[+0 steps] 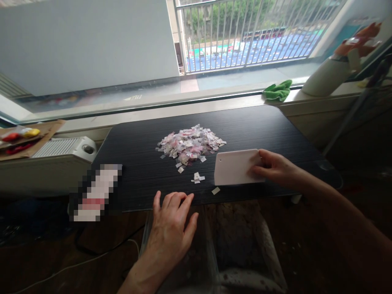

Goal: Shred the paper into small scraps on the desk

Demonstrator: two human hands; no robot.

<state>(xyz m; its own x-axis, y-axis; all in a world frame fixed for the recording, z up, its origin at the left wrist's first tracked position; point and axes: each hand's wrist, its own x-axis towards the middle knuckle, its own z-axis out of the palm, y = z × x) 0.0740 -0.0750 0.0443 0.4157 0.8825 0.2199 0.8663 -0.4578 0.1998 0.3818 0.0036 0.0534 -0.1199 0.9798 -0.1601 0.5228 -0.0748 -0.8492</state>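
Observation:
A heap of small white and pink paper scraps [190, 143] lies on the black table [137, 163]. My right hand [272, 165] grips a flat white plastic scraper [234, 166] by its right end, thumb on the near face. The scraper stands tilted to the right of the heap, its lower edge at or close to the tabletop. Beside it are a small clump of scraps [197, 178] and one single scrap [216, 190]. My left hand [174, 214] is at the table's front edge, palm down, fingers apart and holding nothing.
Below the front edge sits a clear plastic container [183, 245], with a pale bag-like thing [254, 277] beside it. A green cloth [277, 90] and a white bottle [327, 75] rest on the windowsill. At left are a white radiator [67, 148] and cardboard [45, 132]; a blurred-out item [99, 190] lies at the table's left.

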